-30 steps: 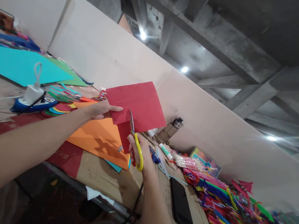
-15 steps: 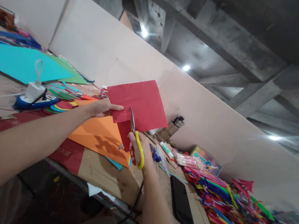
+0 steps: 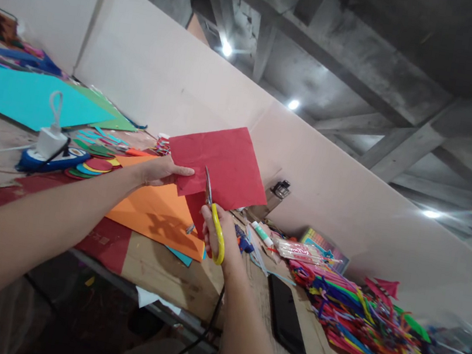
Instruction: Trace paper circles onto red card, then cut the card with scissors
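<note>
My left hand [image 3: 163,171] pinches the left edge of a sheet of red paper [image 3: 229,161], thumb on top and fingers underneath. The sheet is held up above the table, and a strip of it hangs down below the scissors. In my right hand [image 3: 219,231] is a pair of scissors [image 3: 219,236] with yellow handles, its fingers closed round the loops. The metal blades point up and lie over the lower middle of the red paper. Beneath the paper, sheets of orange paper [image 3: 159,216] rest on the table, with a blue corner showing under them.
A black phone [image 3: 287,318] lies to the right of my right forearm. Beyond it is a heap of coloured pipe cleaners [image 3: 366,315]. A glue stick [image 3: 262,233] sits behind. On the left are a power strip with a white plug [image 3: 51,140] and cyan paper [image 3: 30,96].
The scissors and my right hand have shifted very slightly up and left along the red paper. My left hand keeps its hold; the whole view has moved a little.
</note>
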